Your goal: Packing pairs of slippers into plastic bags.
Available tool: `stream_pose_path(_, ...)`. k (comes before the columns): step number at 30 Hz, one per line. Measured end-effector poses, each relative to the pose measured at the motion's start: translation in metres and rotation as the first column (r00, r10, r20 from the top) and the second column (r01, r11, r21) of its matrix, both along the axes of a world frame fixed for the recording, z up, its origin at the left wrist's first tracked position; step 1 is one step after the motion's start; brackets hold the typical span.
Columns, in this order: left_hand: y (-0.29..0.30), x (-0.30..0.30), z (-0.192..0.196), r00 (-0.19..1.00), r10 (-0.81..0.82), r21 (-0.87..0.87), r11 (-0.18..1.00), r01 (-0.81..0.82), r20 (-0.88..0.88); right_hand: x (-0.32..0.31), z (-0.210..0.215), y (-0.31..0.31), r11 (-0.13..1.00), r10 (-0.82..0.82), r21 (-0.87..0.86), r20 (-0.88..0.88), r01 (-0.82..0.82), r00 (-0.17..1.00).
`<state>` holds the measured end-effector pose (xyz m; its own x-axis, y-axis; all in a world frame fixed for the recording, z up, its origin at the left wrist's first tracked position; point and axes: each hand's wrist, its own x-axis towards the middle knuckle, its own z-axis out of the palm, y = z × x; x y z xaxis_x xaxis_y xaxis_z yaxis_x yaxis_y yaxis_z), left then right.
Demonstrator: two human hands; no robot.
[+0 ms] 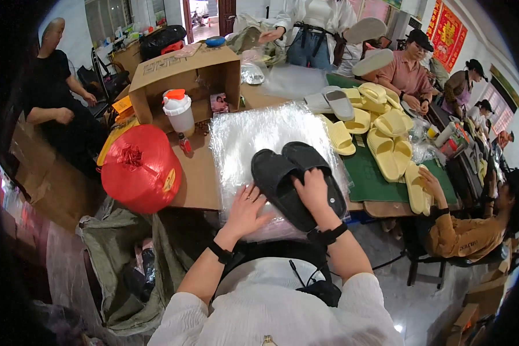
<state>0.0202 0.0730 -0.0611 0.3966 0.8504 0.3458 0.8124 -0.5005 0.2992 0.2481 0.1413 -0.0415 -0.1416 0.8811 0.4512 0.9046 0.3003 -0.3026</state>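
Observation:
A pair of black slippers (279, 193) lies side by side on a stack of clear plastic bags (236, 138) in front of me. My right hand (314, 195) grips the pair near the strap openings; its fingertips go partly out of sight inside. My left hand (245, 210) rests flat on the bags with fingers spread, just left of the slippers' near part, and holds nothing. Both wrists wear black bands.
Yellow slippers (389, 150) are heaped on a green mat (363, 181) to the right, where a seated co-worker's hand (432, 183) touches one. Left are a red twine roll (141, 170), a cardboard box (184, 66) and a bottle (180, 112). A sack (121, 259) stands below.

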Motion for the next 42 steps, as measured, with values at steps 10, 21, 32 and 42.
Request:
stream_pose_path(10, -0.001, -0.003, -0.002, 0.993, -0.052, 0.007, 0.999, 0.052, 0.104, 0.110, -0.016, -0.060, 0.946, -0.275, 0.071, -0.337, 0.316, 0.901)
stream_pose_path(21, -0.026, -0.004, 0.026, 0.976, -0.215, -0.065, 0.975, 0.214, -0.018, 0.157, -0.015, -0.153, 0.984, -0.176, -0.151, -0.876, 0.091, 0.450)
stream_pose_path(32, -0.023, 0.000, 0.020, 0.983, -0.169, -0.119, 0.977, 0.176, 0.068, 0.124, -0.003, -0.162, 0.998, -0.057, -0.054, -0.885, 0.021, 0.463)
stream_pose_path(42, -0.010, 0.004, 0.032, 0.691, 0.285, -0.513, 0.847, 0.143, 0.664, 0.124, -0.014, -0.163, 1.000, 0.014, 0.010, -0.943, -0.012, 0.331)
